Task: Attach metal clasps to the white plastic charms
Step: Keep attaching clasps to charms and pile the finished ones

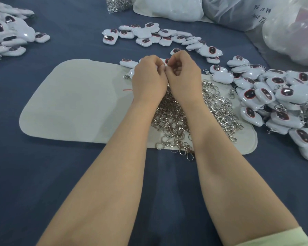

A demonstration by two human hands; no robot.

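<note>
Hands meet above the far edge of the grey mat [78, 103]: my left hand [149, 77] and right hand [184, 75] both curl, fingertips pressed together, but I cannot tell what they pinch. Clasps [176, 119] lie heaped on the mat beneath my wrists. Charms [274, 96] pile on the blue bench [60, 174] to the right, with more beyond and far left.

Dark blue cloth [60, 174] covers the table, and in the middle lies a pale grey felt mat with rounded corners [75, 107], a short red thread [127, 89] on it. Far right, crinkled translucent plastic bags [238, 16] are heaped, one bearing dark handwriting, with a white stuffed bag [169, 6] just left of them.
</note>
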